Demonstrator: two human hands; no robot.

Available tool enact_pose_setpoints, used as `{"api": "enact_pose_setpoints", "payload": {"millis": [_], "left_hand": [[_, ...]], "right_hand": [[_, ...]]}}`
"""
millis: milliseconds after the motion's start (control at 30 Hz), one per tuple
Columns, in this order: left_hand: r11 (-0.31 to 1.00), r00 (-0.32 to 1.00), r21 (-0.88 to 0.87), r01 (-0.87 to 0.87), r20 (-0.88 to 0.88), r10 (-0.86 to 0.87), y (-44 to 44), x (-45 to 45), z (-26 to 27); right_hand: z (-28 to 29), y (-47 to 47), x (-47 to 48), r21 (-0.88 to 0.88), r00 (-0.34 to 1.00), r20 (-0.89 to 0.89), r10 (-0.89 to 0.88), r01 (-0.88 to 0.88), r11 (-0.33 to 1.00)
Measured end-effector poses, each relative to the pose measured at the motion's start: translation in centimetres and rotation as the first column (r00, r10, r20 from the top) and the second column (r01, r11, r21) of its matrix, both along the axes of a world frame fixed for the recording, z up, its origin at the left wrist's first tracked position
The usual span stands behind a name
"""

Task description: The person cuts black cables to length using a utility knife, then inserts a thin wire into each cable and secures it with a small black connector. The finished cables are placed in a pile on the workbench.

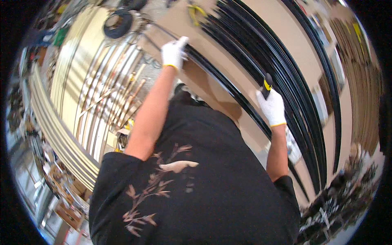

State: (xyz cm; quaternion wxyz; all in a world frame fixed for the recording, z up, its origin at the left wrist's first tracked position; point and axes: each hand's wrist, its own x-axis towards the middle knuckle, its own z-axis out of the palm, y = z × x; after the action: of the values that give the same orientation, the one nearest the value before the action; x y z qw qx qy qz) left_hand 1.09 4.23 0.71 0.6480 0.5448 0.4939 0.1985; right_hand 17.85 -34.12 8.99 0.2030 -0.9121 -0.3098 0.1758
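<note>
My left hand (174,53), in a white knit glove with a yellow cuff, is closed around a long, narrow black profile (226,84) near its upper part. That profile runs diagonally down towards the right, over brown board. My right hand (272,107), gloved the same way, grips a hand tool with a black and yellow handle (267,83); the kind of tool cannot be told. It is beside a dense row of long black profiles (284,67) lying on the brown board (245,55). Blur hides the fine detail at both hands.
A yellow-handled tool (196,13) lies at the board's top. A round black object (118,24) stands at the upper left, beside pale long strips (88,30). More pale profiles (61,134) curve along the left. Stacked brown strips (364,92) are at the far right.
</note>
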Motion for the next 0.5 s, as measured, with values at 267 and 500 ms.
{"api": "enact_pose_setpoints", "payload": {"millis": [267,500], "left_hand": [[0.97,0.996,0.232,-0.072,-0.041,0.084,-1.0,0.6,-3.2],[0.991,0.993,0.088,-0.103,0.062,0.098,-3.4,2.0,-1.9]], "right_hand": [[0.0,25.0,-0.3,0.227,0.961,-0.04,0.273,-0.257,0.939],[-9.5,48.4,0.9,0.1,0.081,-0.991,0.103,-0.035,0.994]]}}
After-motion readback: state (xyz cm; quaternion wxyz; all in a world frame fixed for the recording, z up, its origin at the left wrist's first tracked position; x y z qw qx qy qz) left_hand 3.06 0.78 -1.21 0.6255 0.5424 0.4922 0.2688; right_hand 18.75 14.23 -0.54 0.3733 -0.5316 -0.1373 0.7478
